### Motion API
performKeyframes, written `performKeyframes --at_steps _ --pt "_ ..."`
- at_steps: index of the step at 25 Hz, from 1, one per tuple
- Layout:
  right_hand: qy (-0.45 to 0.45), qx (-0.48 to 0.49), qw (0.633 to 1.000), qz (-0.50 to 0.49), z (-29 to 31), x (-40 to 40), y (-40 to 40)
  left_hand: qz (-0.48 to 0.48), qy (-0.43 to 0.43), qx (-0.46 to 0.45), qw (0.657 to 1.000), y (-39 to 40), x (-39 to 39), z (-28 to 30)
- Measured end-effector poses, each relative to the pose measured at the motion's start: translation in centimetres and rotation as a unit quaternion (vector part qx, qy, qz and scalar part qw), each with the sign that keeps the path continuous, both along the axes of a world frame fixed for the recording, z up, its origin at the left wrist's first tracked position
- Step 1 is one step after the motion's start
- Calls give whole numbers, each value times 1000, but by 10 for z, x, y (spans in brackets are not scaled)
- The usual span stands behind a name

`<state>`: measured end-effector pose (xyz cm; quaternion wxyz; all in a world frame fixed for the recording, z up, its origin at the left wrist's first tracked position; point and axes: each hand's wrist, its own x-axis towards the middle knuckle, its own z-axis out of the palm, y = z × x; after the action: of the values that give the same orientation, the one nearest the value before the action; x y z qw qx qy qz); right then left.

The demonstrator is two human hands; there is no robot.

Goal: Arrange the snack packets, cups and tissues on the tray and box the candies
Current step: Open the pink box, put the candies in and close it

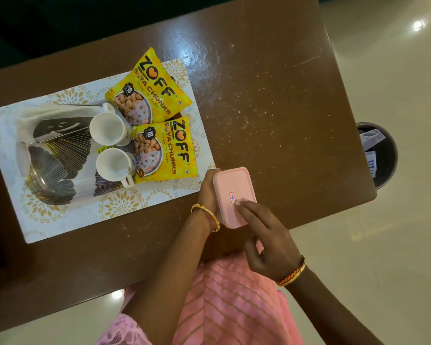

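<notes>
A white tray (pixel 15 195) with gold flower print lies on the left of the brown table. On it sit two yellow soya chunk packets (pixel 151 88) (pixel 169 148), two white cups (pixel 107 128) (pixel 113 164) and a clear pack of dark tissues (pixel 52 168). A closed pink box (pixel 232 188) with a small label rests on the table just right of the tray. My left hand (pixel 208 192) grips the box's left side. My right hand (pixel 266 242) rests two fingertips on the lid. No candies show.
The brown table (pixel 271 95) stretches to the right of the box. A dark round bin (pixel 381 155) with papers stands on the cream floor beyond the table's right edge. Pink clothing fills the bottom of the view.
</notes>
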<state>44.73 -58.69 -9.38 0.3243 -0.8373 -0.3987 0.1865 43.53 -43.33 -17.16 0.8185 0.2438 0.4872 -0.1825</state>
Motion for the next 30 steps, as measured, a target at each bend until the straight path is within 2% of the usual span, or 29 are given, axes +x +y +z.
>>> performKeyframes --at_steps 6,9,12,15,17,19,20,22,26,30 --pt "-37 -38 996 -70 -3 -14 12 -21 7 -3 1000 -1 9 6" --pt "-12 -32 996 -79 -1 -18 11 -45 24 34 998 0 3 12" --pt "39 17 985 -167 -4 -11 10 -105 39 75 991 -4 -5 16" --pt "43 -14 970 -238 -10 7 19 -137 47 113 983 -6 -11 17" --pt "170 -55 963 -204 -17 24 28 -141 48 107 983 -4 -16 19" --pt "336 -66 927 -152 -20 39 35 -154 45 81 984 2 -22 19" --pt "386 -59 912 -127 -20 42 37 -160 43 76 983 5 -23 20" --pt "414 -34 905 -92 -21 42 41 -176 36 82 980 13 -26 22" --pt "414 4 906 -93 -23 36 46 -187 10 81 979 15 -33 22" --pt "468 4 879 -92 -25 28 46 -151 9 148 977 11 -46 18"
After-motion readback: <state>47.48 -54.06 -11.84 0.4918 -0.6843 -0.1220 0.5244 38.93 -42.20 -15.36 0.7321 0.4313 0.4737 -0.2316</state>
